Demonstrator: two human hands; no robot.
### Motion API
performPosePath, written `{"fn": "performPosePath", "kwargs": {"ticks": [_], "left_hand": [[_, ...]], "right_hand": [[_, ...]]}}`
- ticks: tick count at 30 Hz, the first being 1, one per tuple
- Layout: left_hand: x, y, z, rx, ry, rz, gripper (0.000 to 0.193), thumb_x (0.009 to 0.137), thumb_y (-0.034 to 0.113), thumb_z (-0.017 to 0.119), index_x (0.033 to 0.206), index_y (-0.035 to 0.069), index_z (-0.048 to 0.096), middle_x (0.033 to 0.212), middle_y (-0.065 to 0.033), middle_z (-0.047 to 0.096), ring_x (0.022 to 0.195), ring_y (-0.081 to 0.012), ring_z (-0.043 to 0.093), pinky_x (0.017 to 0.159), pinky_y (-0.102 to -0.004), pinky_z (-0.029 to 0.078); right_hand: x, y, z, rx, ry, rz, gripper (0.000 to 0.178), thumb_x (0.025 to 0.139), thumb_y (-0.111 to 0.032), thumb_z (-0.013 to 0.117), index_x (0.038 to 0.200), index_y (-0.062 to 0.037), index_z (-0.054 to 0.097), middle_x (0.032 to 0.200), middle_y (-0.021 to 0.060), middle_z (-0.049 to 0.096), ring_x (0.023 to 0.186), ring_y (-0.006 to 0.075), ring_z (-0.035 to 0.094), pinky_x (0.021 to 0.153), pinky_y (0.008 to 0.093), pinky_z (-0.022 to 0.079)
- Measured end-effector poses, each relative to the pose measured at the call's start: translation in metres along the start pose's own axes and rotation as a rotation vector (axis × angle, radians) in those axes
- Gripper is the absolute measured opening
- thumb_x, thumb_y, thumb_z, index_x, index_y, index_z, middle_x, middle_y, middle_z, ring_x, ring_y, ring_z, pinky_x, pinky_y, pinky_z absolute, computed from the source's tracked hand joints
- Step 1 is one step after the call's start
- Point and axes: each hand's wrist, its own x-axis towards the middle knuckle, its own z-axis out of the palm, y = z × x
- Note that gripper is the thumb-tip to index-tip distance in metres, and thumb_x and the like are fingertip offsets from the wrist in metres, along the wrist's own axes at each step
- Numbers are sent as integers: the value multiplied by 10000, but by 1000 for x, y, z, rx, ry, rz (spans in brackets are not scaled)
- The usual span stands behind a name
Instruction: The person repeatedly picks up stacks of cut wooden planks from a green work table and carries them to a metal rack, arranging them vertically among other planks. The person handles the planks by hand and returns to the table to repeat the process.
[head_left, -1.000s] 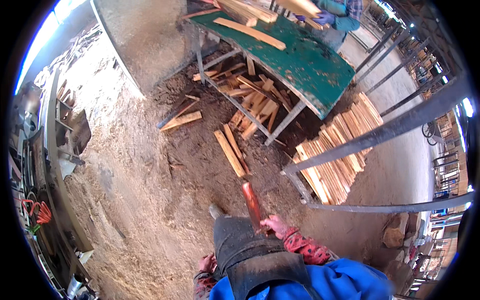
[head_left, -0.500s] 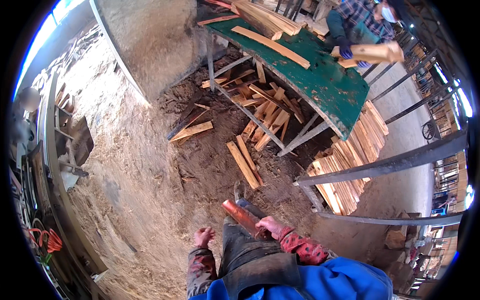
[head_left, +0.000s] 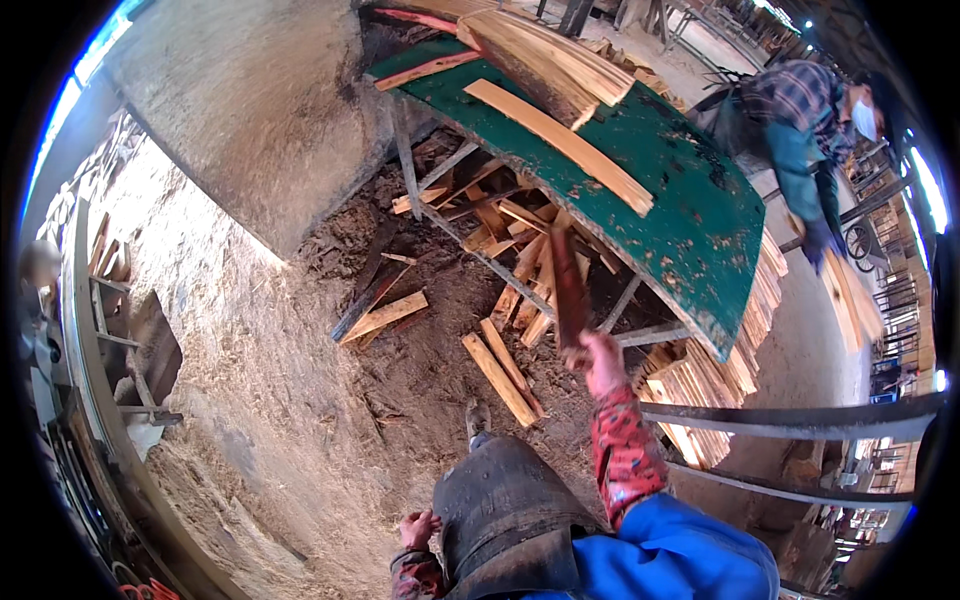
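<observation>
My right hand (head_left: 603, 362) is stretched out in front of me, closed round the near end of a reddish-brown wood slab (head_left: 571, 285). The slab stands up from the hand, in front of the near edge of a green-topped table (head_left: 700, 180). Low beside my dark apron (head_left: 510, 500), my left hand (head_left: 419, 528) hangs with its fingers curled in and nothing visible in them. Loose wood offcuts (head_left: 500, 380) lie on the ground beyond my foot, and more are heaped under the table.
Long boards (head_left: 560, 140) lie on the table. Stacked planks (head_left: 700, 390) stand beside it, near metal rails (head_left: 790, 418) on the right. A masked co-worker (head_left: 800, 130) holds pale boards (head_left: 850, 300) at far right. A large upright panel (head_left: 250, 110) stands at far left.
My right hand has carried the slab forward from my lap to the table's edge, turning it more upright. My left hand has dropped lower. The co-worker has swung the boards off the table, rightward.
</observation>
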Motion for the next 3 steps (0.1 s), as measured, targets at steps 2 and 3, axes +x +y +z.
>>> {"fn": "performPosePath", "kwargs": {"ticks": [2, 3], "left_hand": [[3, 30, 5, -19, -18, 73, 307, 871, 164, 650, 993, -110, 581, 780, -176, 676, 593, -228, 654, 515, -328, 541], [10, 47, 15, 24, -29, 97, 328, 867, 177, 654, 1012, -109, 586, 789, -178, 682, 606, -233, 661, 553, -339, 557]], "right_hand": [[48, -17, 14, 181, 4, -177, 277, 880, -329, 669, 931, -71, 578, 874, 83, 667, 729, 245, 703, 577, 312, 576], [72, -24, 6, 164, -84, -159, 448, 878, -360, 671, 1168, -73, 485, 968, 117, 694, 852, 257, 707, 630, 301, 581]]}}
